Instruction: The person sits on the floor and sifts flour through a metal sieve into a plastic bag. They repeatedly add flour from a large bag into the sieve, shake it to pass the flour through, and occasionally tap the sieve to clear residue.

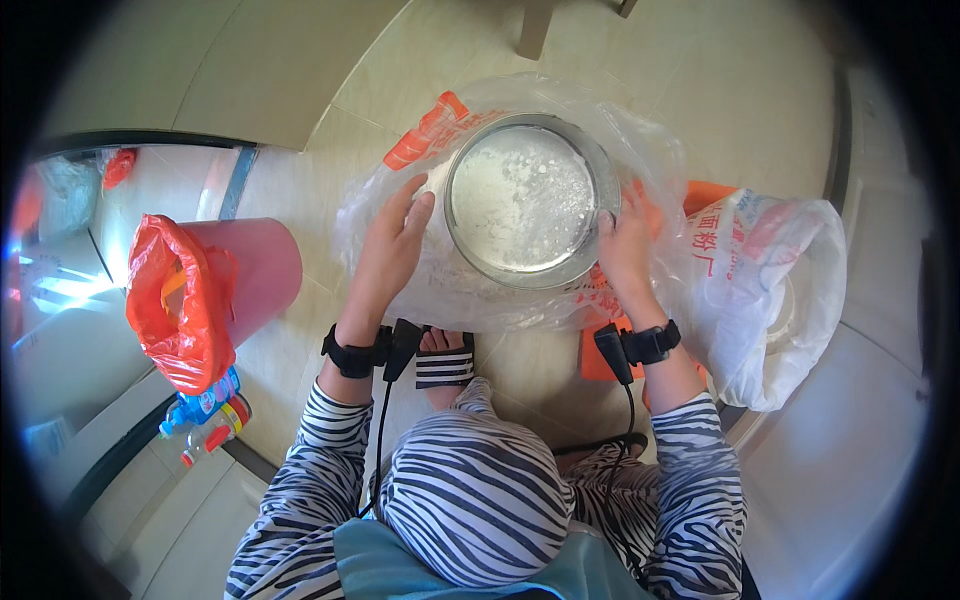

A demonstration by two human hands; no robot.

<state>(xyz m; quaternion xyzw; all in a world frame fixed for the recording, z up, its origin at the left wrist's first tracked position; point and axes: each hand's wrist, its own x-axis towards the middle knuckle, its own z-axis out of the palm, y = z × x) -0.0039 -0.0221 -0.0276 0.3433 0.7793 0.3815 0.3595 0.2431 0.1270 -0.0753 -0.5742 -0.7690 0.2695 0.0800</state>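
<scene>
A round metal sieve with white powder and small lumps on its mesh is straight ahead of me. My right hand grips its right side, thumb on the rim and fingers around the outer wall. To the left of the rim, my left hand is held with thumb and fingers apart and nothing in it. Below the sieve spreads a wide clear plastic bag with red printing. Some white powder shows in the bag by my left fingertips; what lies directly beneath the sieve is hidden.
A white printed sack with an open, rolled-down mouth stands at the right. On the left is a pink bin lined with a red plastic bag. Beside it are plastic bottles. A furniture leg stands at the far side.
</scene>
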